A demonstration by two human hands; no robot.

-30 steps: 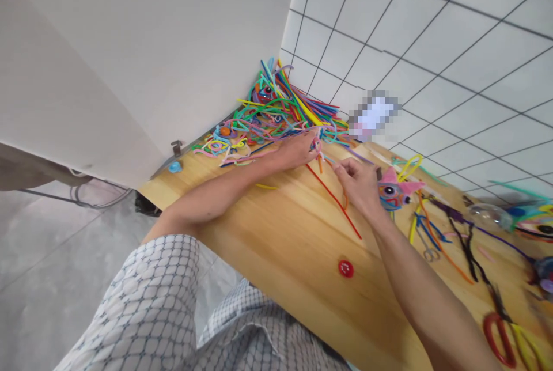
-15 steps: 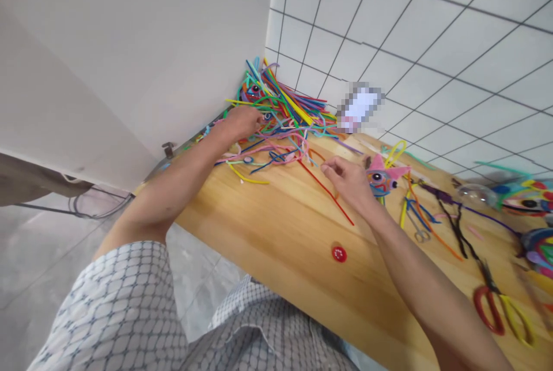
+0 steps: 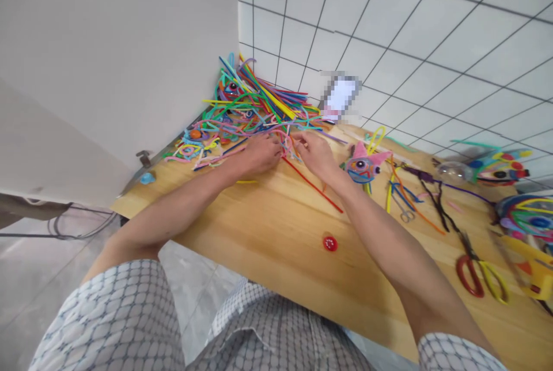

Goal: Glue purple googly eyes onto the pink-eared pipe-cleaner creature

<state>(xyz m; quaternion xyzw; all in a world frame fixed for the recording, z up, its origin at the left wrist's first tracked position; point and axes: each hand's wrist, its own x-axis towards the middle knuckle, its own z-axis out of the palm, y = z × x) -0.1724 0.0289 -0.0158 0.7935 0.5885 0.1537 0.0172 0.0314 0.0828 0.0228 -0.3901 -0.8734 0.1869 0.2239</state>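
Observation:
My left hand (image 3: 262, 154) is at the near edge of a heap of coloured pipe cleaners (image 3: 276, 103), fingers curled down among pink strands. Facing it, my right hand (image 3: 316, 154) has its thumb and fingers drawn together beside an orange strand. What either hand grips is too small to make out. A red pipe cleaner (image 3: 313, 185) lies on the wood between my forearms. Close to my right wrist sits a small animal head (image 3: 362, 167) with pink ears and one large eye. A red button-like disc (image 3: 330, 243) lies nearer to me.
Scissors with red and yellow handles (image 3: 481, 276) lie on the wooden table (image 3: 268, 233) at the right, near small scissors (image 3: 406, 215). Decorated pieces (image 3: 501, 172) stand along the tiled wall. A phone (image 3: 341, 97) leans there. A blue bead-like piece (image 3: 147, 178) lies far left.
My left hand has moved right and towards me, out of the middle of the heap. My right hand has shifted left and up, so the two hands are now close together. The view has turned slightly right.

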